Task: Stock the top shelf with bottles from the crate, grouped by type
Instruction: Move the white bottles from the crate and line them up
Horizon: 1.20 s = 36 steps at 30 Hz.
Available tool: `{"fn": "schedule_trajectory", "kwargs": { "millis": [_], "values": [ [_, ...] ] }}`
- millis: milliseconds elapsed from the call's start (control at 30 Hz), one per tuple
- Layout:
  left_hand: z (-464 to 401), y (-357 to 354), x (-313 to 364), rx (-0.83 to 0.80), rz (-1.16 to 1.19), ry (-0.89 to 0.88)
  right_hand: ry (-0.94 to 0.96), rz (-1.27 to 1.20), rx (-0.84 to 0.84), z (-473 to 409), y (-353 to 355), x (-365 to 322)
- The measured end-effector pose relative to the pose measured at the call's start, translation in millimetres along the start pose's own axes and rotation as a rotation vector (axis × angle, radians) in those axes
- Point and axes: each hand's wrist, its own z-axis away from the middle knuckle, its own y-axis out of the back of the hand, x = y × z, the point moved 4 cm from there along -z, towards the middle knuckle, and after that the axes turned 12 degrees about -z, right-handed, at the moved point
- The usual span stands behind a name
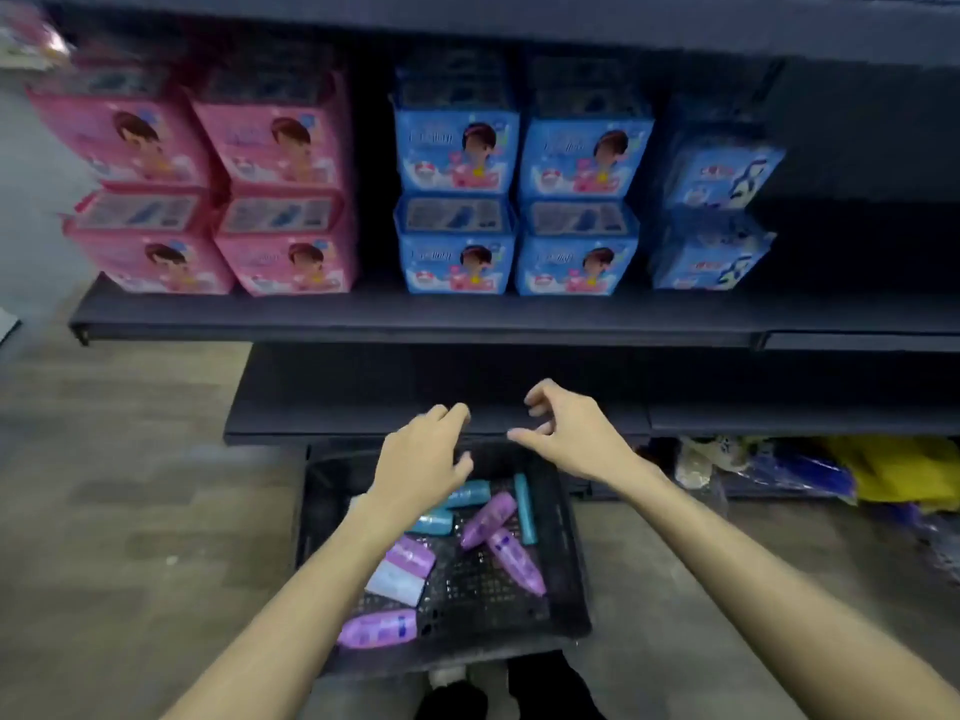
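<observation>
A black plastic crate stands on the floor below the shelving. Several purple bottles and teal bottles lie loose inside it, with a pale lilac one near the left side. My left hand hovers over the crate's far left part, fingers loosely bent, holding nothing. My right hand is above the crate's far rim, fingers spread and slightly curled, empty. The top shelf is out of view.
Pink boxes and blue boxes stand stacked on a dark shelf. A lower dark shelf juts out just behind the crate. Yellow and blue bags lie on the floor at right.
</observation>
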Motion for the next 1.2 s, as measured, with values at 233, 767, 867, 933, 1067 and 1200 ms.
{"fn": "schedule_trajectory", "kwargs": {
  "millis": [233,767,867,933,1067,1200],
  "values": [
    [29.8,-143.9,-41.0,-0.401,0.081,0.197,-0.245,0.003,-0.23,-23.3,-113.9,109.7],
    [71.7,-420.6,-149.4,-0.675,0.372,0.722,0.148,0.68,-0.437,-171.6,-369.5,218.2],
    [76.1,-454.0,-160.5,-0.698,0.424,0.84,0.179,0.776,-0.473,-193.2,-408.5,232.5],
    [75.4,-470.3,-165.3,-0.66,0.467,0.928,0.211,0.854,-0.467,-208.2,-423.8,242.4],
    [62.5,-494.0,-172.7,-0.486,0.538,1.154,0.437,1.035,-0.322,-232.0,-439.1,253.2],
    [42.1,-510.0,-177.2,-0.467,0.456,1.271,0.534,1.086,-0.289,-239.5,-451.0,256.8]
  ]
}}
